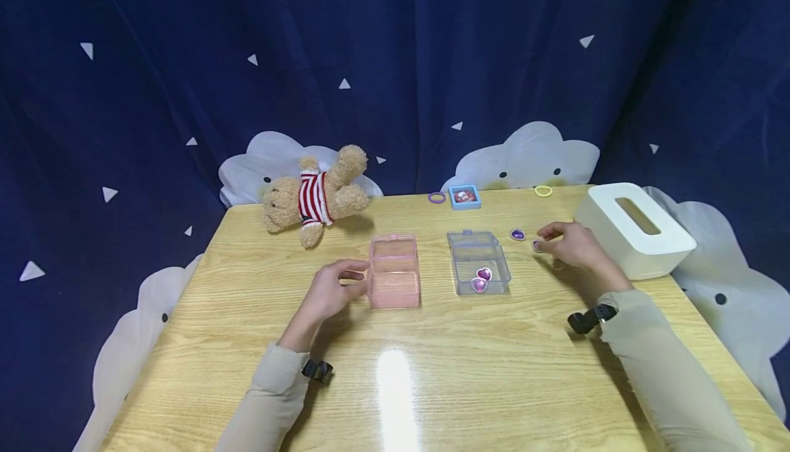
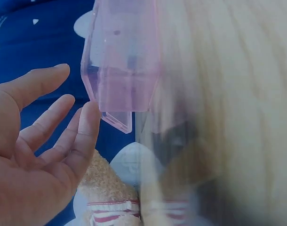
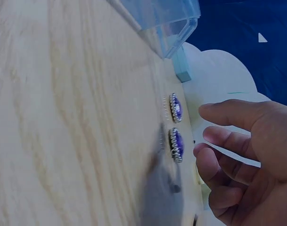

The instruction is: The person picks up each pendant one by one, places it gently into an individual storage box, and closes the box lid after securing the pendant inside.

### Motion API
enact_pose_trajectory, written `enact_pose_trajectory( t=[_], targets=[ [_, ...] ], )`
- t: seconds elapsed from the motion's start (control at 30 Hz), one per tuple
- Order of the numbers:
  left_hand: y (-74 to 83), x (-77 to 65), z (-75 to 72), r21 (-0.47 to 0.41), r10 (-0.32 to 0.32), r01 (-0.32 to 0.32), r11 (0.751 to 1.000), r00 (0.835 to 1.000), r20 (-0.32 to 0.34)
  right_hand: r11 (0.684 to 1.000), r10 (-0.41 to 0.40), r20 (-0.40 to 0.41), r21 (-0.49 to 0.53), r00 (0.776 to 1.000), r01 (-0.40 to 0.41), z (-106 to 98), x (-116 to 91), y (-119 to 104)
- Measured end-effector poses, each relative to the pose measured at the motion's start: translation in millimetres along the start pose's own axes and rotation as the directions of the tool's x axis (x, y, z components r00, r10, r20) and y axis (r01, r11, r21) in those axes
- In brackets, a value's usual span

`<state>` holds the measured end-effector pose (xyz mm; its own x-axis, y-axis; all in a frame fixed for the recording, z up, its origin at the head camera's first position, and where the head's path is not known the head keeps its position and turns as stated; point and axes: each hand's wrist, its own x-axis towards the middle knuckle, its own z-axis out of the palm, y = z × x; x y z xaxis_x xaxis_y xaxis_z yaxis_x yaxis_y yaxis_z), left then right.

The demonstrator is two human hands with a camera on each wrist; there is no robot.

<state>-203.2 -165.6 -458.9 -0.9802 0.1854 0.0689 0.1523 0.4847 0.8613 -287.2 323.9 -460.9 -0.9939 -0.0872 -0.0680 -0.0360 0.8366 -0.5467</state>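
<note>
Insp. note: light, hard, slick pcs; no grip observed.
L hand [image 1: 333, 289]: fingers loosely spread, holding nothing; pink box [image 1: 395, 294] just R of its fingertips, transp., lid up, contact not conf. Grey box [image 1: 498, 280], farther R of same hand, also transp., lid up, contains two pink gems [image 1: 479, 286]. Boxes est. light, stiff plastic, lids prob. weakest; take by side walls. R hand [image 1: 574, 243]: fingers slightly bent, nothing gripped; near purple gem [image 3: 177, 145] on table [image 1: 481, 370] at its fingertips, contact not conf.; 2nd purple gem [image 3: 176, 108] a bit farther, to L of that hand. Both purple, glossy, silver beaded rims; est. v. light, hard, slick-faced. Pinch across rim.
</note>
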Motion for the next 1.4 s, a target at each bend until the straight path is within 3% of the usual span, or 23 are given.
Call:
enact_pose_trajectory(
  t=[0.2, 0.5, 0.9, 1.4],
  targets=[
    [-2.2, -1.5, 2.8, -0.032, -0.039, 0.04, 0.999, 0.999, 0.013, 0.996, 0.057, 0.04, 0.068, 0.998, -0.06, 7.2, 0.6, 2.4],
    [-7.9, -2.6, 4.8, -0.082, -0.065, 0.069, 0.994, 0.996, 0.058, 0.995, 0.087, 0.0, 0.052, 0.996, -0.087, 15.0, 8.2, 7.7],
    [-5.9, -1.3, 4.2, -0.045, -0.083, 0.085, 0.995, 0.995, 0.055, 0.997, 0.061, -0.047, -0.032, 0.997, -0.063, 17.6, 12.2, 13.4],
    [-5.7, 0.9, 4.9, -0.025, -0.086, 0.089, 0.996, 0.992, 0.089, 0.996, 0.07, -0.056, -0.042, 0.996, -0.073, 15.4, 9.4, 12.4]
  ],
)
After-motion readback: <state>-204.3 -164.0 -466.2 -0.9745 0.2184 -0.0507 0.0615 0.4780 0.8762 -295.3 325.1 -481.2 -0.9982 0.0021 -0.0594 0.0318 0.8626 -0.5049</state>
